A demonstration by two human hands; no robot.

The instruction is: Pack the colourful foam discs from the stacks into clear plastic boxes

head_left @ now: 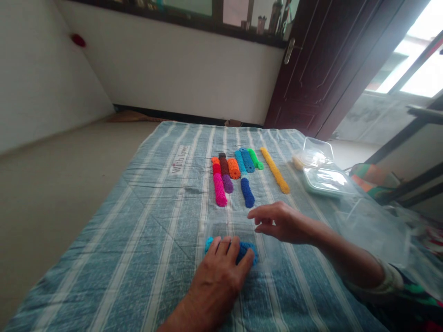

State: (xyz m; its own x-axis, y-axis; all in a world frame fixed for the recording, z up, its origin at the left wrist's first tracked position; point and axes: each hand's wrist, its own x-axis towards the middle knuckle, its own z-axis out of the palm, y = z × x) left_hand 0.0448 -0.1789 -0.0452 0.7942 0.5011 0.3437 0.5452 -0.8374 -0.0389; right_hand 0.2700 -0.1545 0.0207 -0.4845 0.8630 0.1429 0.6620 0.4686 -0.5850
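Observation:
My left hand (221, 272) lies over a short row of blue crocheted pieces (246, 251), fingers curled down on them and partly hiding them. A clear plastic sheet or box, too faint to make out well, seems to surround these pieces. My right hand (278, 221) hovers just beyond and to the right, thumb and fingers apart with nothing between them. Ahead of it lie rows of crocheted discs: a dark blue row (247, 193), a pink row (220, 189), a purple and brown row (226, 180), an orange bundle (234, 168) and a green row (255, 159).
A yellow row (275, 170) lies apart to the right. Near the right edge stand a lidded clear box (327, 181), an open clear container (320, 150) and a larger clear plastic box (377, 230). Striped cloth (138, 230) covers the table. A dark door (318, 64) stands behind.

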